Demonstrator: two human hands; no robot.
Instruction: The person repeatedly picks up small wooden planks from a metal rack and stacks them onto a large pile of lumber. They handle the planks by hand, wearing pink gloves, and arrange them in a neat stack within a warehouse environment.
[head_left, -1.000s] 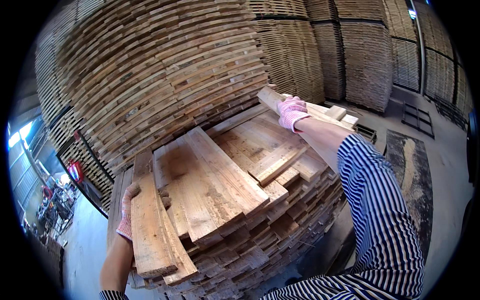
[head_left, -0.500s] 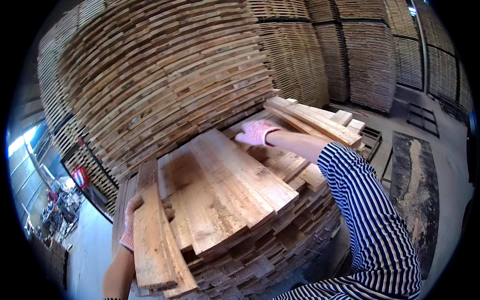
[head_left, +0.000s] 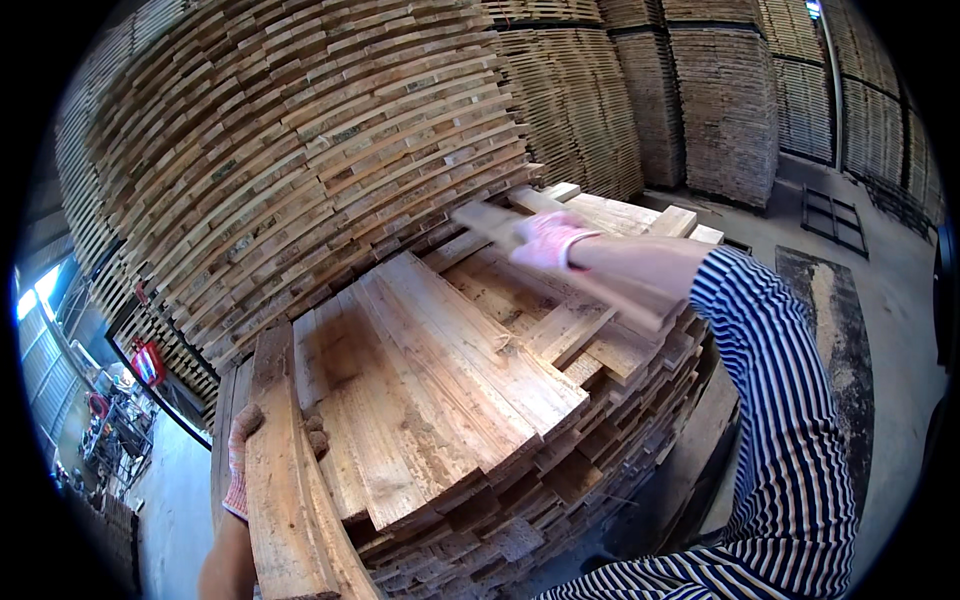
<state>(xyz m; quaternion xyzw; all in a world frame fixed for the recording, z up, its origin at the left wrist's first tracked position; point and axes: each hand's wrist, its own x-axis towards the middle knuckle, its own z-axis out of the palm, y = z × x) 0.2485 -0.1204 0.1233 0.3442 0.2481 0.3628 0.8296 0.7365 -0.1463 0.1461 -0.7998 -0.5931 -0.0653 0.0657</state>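
Note:
My left hand, in a pink-and-white knit glove, grips a pair of long planks held on edge or tilted at the left of the stack. The thumb side shows on the planks' left, and fingertips poke out on their right. My right hand, in the same kind of glove and smeared by motion, is closed on a blurred wooden board at the far right of the stack. Between my hands, several wide planks lie side by side on top of the stack.
A tall wall of stacked boards rises right behind. Loose short timbers lie at the back right. More lumber stacks stand beyond. A black metal frame and a dark sawdust-covered mat are on the floor at right.
My right hand has closed on a board at the back right and pulled it off the other timbers, toward me. My left hand still holds its planks, now slightly further left in view.

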